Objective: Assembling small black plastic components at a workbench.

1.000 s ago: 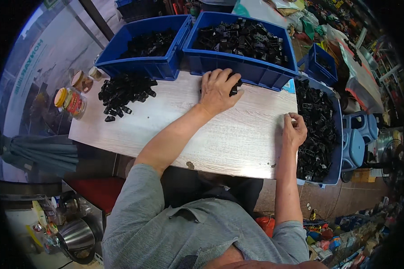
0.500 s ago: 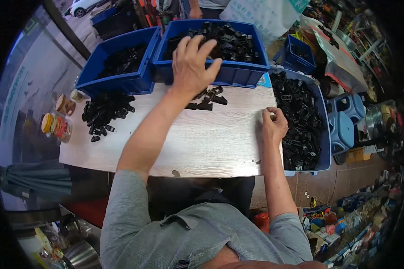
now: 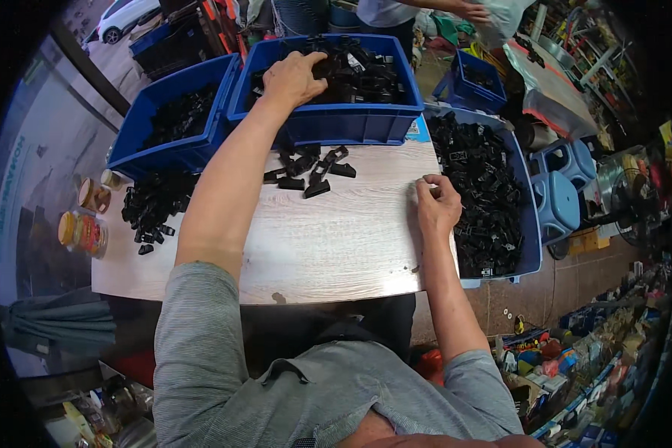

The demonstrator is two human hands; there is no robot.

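Observation:
My left hand [image 3: 291, 79] reaches over the near rim of the middle blue bin [image 3: 351, 128], which is heaped with small black plastic parts [image 3: 362, 75]. Its thumb and forefinger are spread apart above the parts; the other fingertips are partly hidden. At the table's right edge my right hand [image 3: 439, 205] rests with curled fingers, thumb close to forefinger. Whether anything sits in that curl cannot be made out. Between the hands, several loose black parts [image 3: 317, 173] lie on the pale wood-grain table [image 3: 336, 239], just in front of the bin.
Left of the middle bin stands another blue bin [image 3: 220, 142] with black parts. A black pile [image 3: 153, 209] lies before it, near lidded jars [image 3: 89, 235]. A large tub [image 3: 534, 224] of black parts adjoins the table's right edge, beside blue stools [image 3: 558, 205]. Another person's hand [image 3: 472, 11] holds a pale bag.
My left hand has lowered into the middle bin and shifted left within it. My right hand keeps its place at the table edge. The view has shifted, and another person's arm now shows behind.

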